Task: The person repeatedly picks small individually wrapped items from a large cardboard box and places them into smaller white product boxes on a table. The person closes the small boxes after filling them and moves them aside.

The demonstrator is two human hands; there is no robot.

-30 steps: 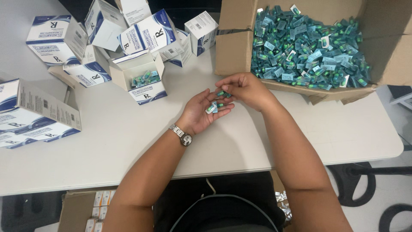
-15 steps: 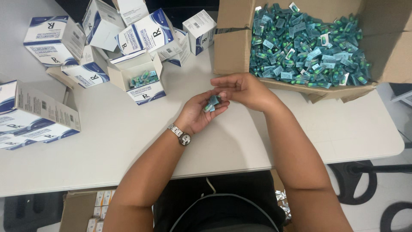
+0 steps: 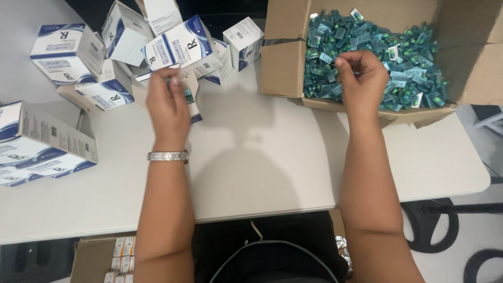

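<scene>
Seated person sorting at a white tabletop [image 3: 262,157]. Left hand [image 3: 168,105], left of centre, is pinching green packets over a small open white box [image 3: 186,99], positioned for dropping. Right hand [image 3: 361,78], fingers bunched, is reaching into the packet-filled cardboard box [image 3: 285,57], upper right.

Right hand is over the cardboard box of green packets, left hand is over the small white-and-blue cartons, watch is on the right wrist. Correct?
Not quite. The head view shows the watch on the left wrist, not the right. The rest holds: the right hand is over the cardboard box of green packets, and the left hand is over the white-and-blue cartons.
</scene>
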